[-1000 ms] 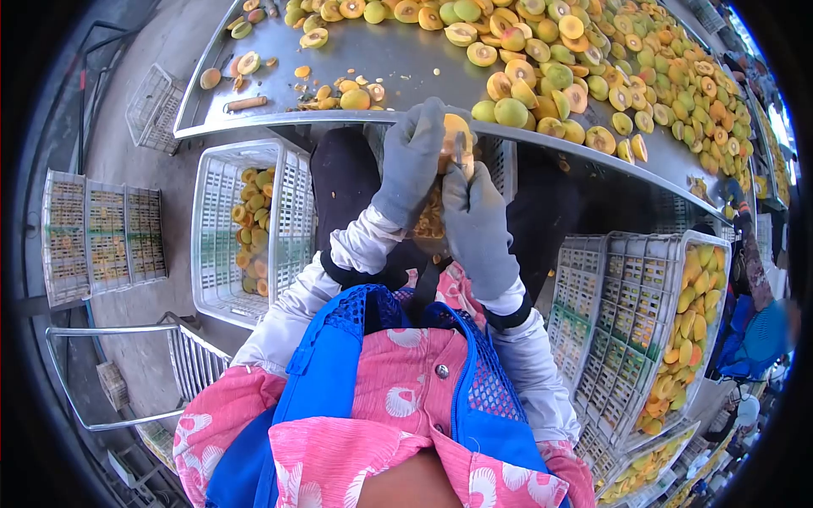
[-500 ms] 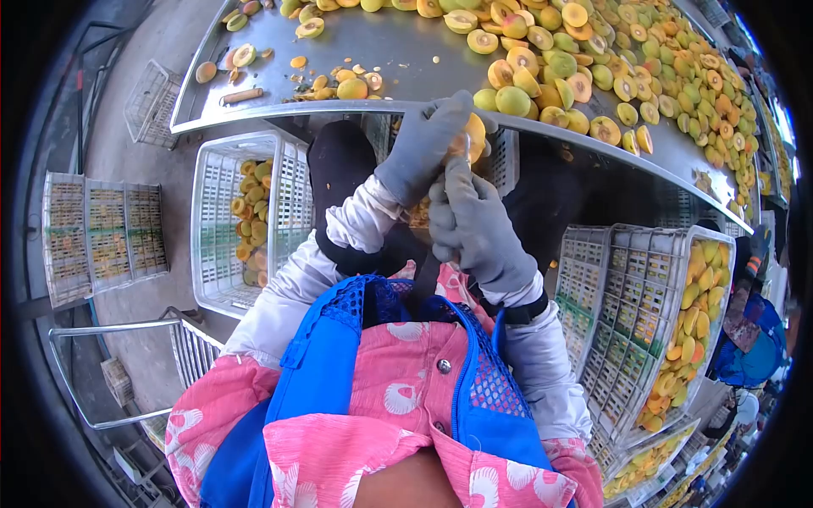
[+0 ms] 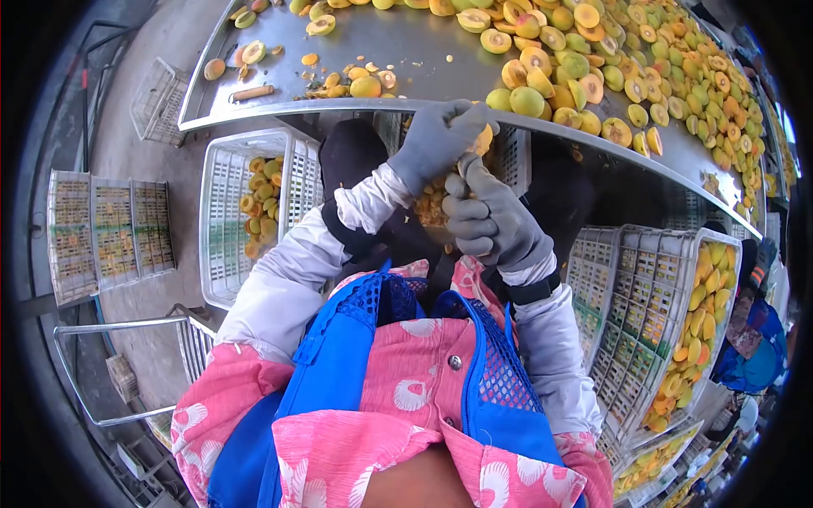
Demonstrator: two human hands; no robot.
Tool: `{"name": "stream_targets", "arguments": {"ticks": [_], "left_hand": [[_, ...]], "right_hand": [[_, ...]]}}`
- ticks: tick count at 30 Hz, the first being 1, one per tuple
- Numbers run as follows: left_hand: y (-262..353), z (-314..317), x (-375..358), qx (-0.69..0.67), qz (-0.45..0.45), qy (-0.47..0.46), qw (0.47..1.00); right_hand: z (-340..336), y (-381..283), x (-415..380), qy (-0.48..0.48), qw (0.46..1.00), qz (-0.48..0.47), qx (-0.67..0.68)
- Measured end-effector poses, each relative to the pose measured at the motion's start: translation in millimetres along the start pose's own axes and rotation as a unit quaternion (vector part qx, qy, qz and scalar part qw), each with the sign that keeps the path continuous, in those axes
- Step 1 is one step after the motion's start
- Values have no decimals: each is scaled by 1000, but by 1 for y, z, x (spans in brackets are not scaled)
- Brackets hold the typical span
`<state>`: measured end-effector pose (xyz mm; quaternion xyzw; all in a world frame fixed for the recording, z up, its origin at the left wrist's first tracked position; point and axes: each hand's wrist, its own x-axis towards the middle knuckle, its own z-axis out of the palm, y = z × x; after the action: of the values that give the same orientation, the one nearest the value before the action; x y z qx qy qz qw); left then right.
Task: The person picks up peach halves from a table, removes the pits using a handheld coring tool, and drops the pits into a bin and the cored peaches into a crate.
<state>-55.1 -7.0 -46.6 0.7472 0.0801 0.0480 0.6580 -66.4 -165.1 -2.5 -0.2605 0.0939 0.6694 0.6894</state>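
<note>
My left hand (image 3: 436,140), in a grey glove, is closed round a yellow-orange fruit (image 3: 483,138) just under the edge of the steel table (image 3: 406,51). My right hand (image 3: 491,216), also gloved, is clenched right below it and touches the fruit with its thumb. It seems to grip a small knife, whose blade is hidden now. Beneath both hands lies a heap of cut fruit pieces (image 3: 432,203) between my knees.
Whole and halved fruits (image 3: 644,76) cover the table's right side; scraps and a wooden-handled tool (image 3: 252,91) lie on its left. A white crate (image 3: 222,212) with halves stands left, another crate (image 3: 644,288) right. Stacked crates (image 3: 110,237) sit far left. A person (image 3: 749,347) works at right.
Both hands have shifted slightly right and up under the table edge. My right hand has curled into a fist and dropped below the fruit; the blade seen earlier no longer shows.
</note>
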Motion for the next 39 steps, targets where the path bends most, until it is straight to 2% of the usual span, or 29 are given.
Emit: {"name": "stream_targets", "arguments": {"ticks": [2,3,5,6,8,9,10,11,12,13,14,15,16,18,20,21,22,23,24,25,26,28,29,31,32,34,37,38,39], "left_hand": [[15,-8,-1,-164,-26,-86,982],[14,-8,-5,-161,-25,-86,983],[4,-4,-8,-366,-170,-11,915],[-13,-6,-7,-365,-171,-11,915],[-32,-11,-9,-507,-97,224,826],[-27,-32,-28,-418,-126,243,866],[-43,-66,-42,-322,-80,249,910],[-30,-92,-59,-264,4,296,918],[-74,-153,-73,-100,-56,425,898],[-111,-214,-89,65,21,447,892],[-96,-244,-106,352,-5,412,840],[-76,-244,-107,413,-34,480,773],[-47,-228,-91,444,16,488,751],[-25,-190,-39,342,90,417,837],[-19,-150,18,263,113,244,927],[-25,-131,53,234,135,184,945],[-18,-107,81,252,125,124,952],[-30,-94,116,232,159,75,957],[-21,-77,137,292,133,59,945],[-9,-61,157,351,109,43,929],[-7,-49,181,350,111,38,929],[-10,-32,222,542,176,6,822],[-4,-27,230,538,172,-2,825],[-1,-21,235,614,100,-78,779],[-10,-24,237,613,88,-87,781],[-25,-40,235,562,94,-28,822],[-35,-71,222,522,52,-50,850],[-30,-74,200,521,41,-52,851],[-26,-77,177,418,10,-52,907]], "right_hand": [[-6,0,8,-85,996,-14,34],[-8,2,13,-88,995,-14,35],[-9,4,24,-62,996,-57,-44],[-7,5,29,-63,995,-57,-43],[-5,9,38,16,992,-93,-84],[-12,14,42,18,993,-101,-60],[-18,13,43,17,993,-101,-64],[-25,12,43,10,996,-81,-41],[-31,9,44,3,998,-66,-18],[-37,7,47,11,997,-72,-19],[-35,2,47,7,996,-83,-20],[-33,-3,48,22,996,-81,-30],[-30,-9,51,37,996,-76,-39],[-36,-17,64,52,994,-82,-57],[-58,-28,82,130,978,-137,-85],[-61,-27,76,112,976,-142,-122],[-57,-28,68,87,986,-121,-71],[-53,-25,61,79,989,-113,-51],[-48,-21,55,71,992,-103,-31],[-43,-16,49,112,986,-114,-38],[-47,-10,48,100,982,-153,-55],[-48,-5,44,153,977,-138,-59],[-51,-5,43,159,977,-135,-52],[-56,2,40,211,965,-144,-63],[-59,0,37,201,966,-150,-63],[-59,-6,32,197,966,-159,-58],[-59,-7,28,204,955,-198,-87],[-55,-7,23,220,956,-179,-80],[-46,-6,20,252,950,-170,-72]]}}
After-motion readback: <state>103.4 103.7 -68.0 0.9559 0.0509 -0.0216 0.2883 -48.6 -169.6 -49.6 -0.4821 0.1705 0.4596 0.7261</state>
